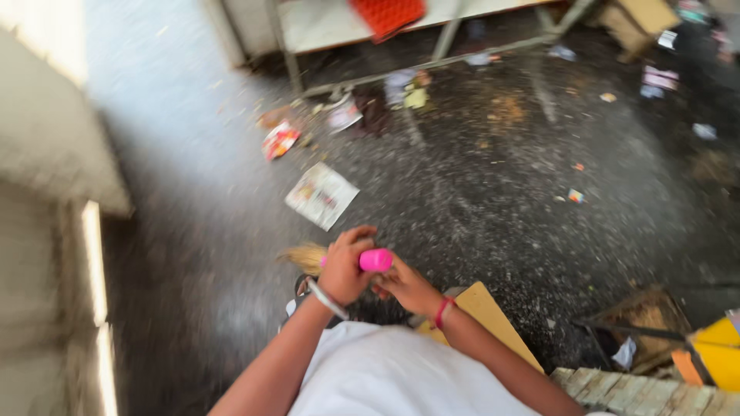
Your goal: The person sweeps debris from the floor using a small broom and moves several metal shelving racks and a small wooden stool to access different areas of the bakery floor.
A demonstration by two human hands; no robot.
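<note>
Pink broom handle (375, 260) gripped by left hand (344, 270) fingers curled tight; right hand (408, 286) fingers touch its end

Head view, steeply downward, close.

free: bare dark floor (493, 192) mid-frame, right of centre | blocked: metal-legged table (439, 46) top centre | paper sheet (321, 195) and wrapper (280, 140) upper left of centre | wooden frame (644, 320) lower right | wall (46, 154) at left
</note>
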